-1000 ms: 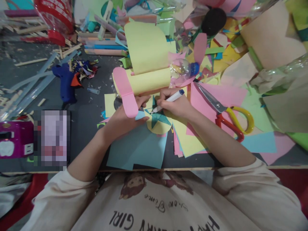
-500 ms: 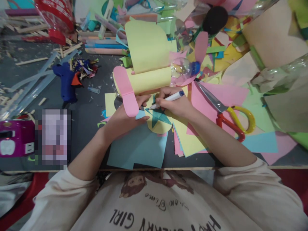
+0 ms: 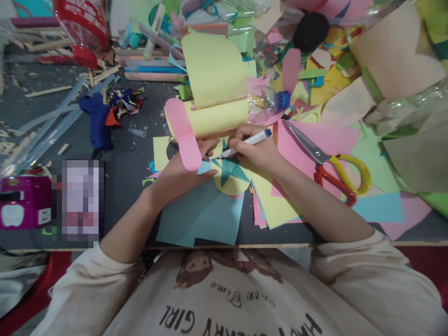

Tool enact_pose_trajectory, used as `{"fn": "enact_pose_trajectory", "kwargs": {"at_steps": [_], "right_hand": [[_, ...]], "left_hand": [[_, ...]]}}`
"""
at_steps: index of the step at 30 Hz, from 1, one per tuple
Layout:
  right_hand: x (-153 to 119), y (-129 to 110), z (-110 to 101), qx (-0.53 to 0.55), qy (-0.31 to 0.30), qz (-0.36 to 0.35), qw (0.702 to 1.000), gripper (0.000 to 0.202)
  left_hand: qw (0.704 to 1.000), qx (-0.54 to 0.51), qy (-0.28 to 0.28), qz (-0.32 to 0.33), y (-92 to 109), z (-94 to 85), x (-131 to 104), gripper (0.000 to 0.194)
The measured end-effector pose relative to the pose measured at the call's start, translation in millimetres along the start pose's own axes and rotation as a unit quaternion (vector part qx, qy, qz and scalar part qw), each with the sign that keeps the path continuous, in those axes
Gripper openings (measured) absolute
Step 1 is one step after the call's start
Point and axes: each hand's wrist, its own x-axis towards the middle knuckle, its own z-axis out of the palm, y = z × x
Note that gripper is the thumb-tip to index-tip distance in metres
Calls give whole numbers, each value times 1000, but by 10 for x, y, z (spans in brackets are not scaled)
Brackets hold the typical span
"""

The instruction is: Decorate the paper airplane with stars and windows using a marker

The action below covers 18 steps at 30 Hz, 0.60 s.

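My right hand [image 3: 254,147] grips a white marker [image 3: 257,137] with a blue end, its tip at the upper left of a teal star [image 3: 229,170]. The star is drawn on a round yellow paper [image 3: 227,187]. My left hand [image 3: 191,163] lies flat with fingers apart, at the left edge of this paper, partly under a pink paper strip [image 3: 189,144]. That strip is attached to a plastic bottle wrapped in yellow paper [image 3: 220,116], lying just beyond both hands. Blue-grey paper [image 3: 203,214] lies beneath the left hand and the round paper.
Scissors [image 3: 322,163] with red and yellow handles lie at the right on coloured papers. A blue glue gun [image 3: 98,119], a phone [image 3: 82,198] and a purple box [image 3: 24,200] are at the left. Markers [image 3: 156,70], sticks and paper scraps cover the back.
The marker in my right hand has shifted and tilted slightly, its blue end moving a little right. My left hand stays in nearly the same place.
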Motion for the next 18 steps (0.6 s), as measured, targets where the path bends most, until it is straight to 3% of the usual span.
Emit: {"fn": "enact_pose_trajectory", "kwargs": {"at_steps": [6,18], "right_hand": [[-17,-8,24,-8,-18,15,1000,34],[3,-7,-1,9,-41,16,999,24]], "left_hand": [[1000,11,4,6,-7,6,-1,55],[1000,19,-3,3,-1,6,-6,54]]}}
